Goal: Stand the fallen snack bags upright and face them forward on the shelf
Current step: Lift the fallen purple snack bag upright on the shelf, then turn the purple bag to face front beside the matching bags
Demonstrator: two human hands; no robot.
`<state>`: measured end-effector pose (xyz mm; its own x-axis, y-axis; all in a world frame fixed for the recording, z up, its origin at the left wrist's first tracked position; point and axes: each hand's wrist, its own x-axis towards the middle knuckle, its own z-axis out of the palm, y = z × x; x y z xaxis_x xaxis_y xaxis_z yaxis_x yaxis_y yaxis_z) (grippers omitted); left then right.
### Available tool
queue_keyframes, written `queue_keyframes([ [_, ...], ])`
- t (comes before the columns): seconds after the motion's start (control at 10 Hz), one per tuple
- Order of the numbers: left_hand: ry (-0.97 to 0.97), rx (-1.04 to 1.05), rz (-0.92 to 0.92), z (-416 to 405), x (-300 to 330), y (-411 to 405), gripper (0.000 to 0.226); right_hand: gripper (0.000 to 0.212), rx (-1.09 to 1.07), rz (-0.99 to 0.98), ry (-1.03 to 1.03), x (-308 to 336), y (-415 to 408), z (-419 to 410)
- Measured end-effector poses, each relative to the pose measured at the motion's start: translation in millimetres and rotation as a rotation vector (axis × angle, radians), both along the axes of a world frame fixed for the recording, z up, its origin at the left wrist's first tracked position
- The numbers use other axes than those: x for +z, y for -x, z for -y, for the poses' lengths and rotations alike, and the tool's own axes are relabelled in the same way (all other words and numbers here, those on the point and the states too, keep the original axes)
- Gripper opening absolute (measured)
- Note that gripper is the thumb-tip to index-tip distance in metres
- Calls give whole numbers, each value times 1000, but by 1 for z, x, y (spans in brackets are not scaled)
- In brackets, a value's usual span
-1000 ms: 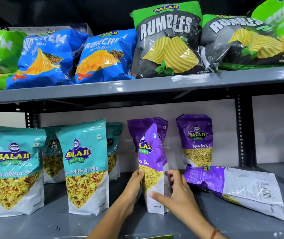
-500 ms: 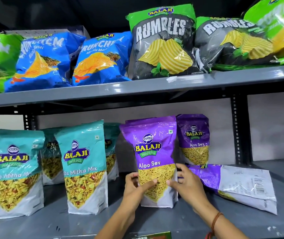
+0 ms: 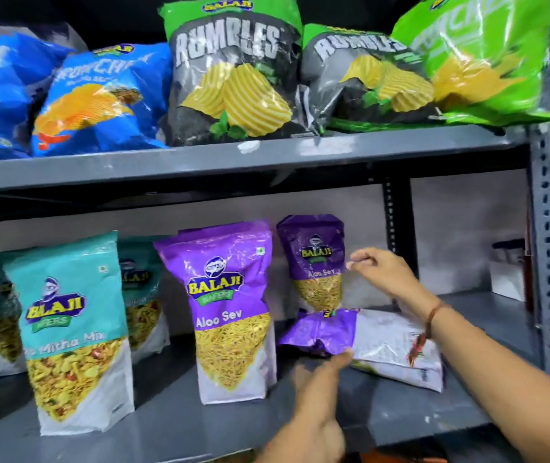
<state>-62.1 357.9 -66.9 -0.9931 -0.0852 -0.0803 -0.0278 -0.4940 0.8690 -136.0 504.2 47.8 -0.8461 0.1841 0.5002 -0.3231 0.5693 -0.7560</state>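
One purple Aloo Sev bag [image 3: 367,345] lies flat — white back upward.

A: Upright purple Aloo Sev plastic pouch [image 3: 231,309]: glossy film, glare on the upper part. Teal Mitha Mix plastic pouch [image 3: 73,332]: same sheen.
B: Fallen purple-and-white pouch [image 3: 367,342]: crinkled glossy film. Grey painted metal shelf [image 3: 400,416]: matt, scuffed. Green-and-black Rumbles crisp bag [image 3: 233,71]: shiny, wrinkled.
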Motion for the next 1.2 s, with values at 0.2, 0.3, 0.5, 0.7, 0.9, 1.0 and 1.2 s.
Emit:
queue_keyframes([
  [0.2, -93, -41, 180, -68, 3, 25, 25, 58, 172, 578, -594, -19, 45, -67],
  [0.3, -106, 39, 141, -91, -2, 35, 55, 72, 462, 633, -648, -29, 41, -85],
  [0.5, -70, 207, 105, -103, -4, 54, 30, 79, 844, 851, -86, -46, 51, -87],
  [0.7, -8, 153, -173, -88, 43, 59, 27, 52, 646, 397, 235, -43, 51, -101],
  [0.9, 262, -41, -462, -58, 75, 87, 35, 35, 510, -115, 455, -59, 28, -89],
  [1.0, 291, -78, -441, -48, 54, 91, 24, 34, 458, -82, 412, -97, 29, -84],
  [1.2, 308, -149, -403, -29, 36, 94, 23, 45, 238, -137, 238, -109, 19, -81],
])
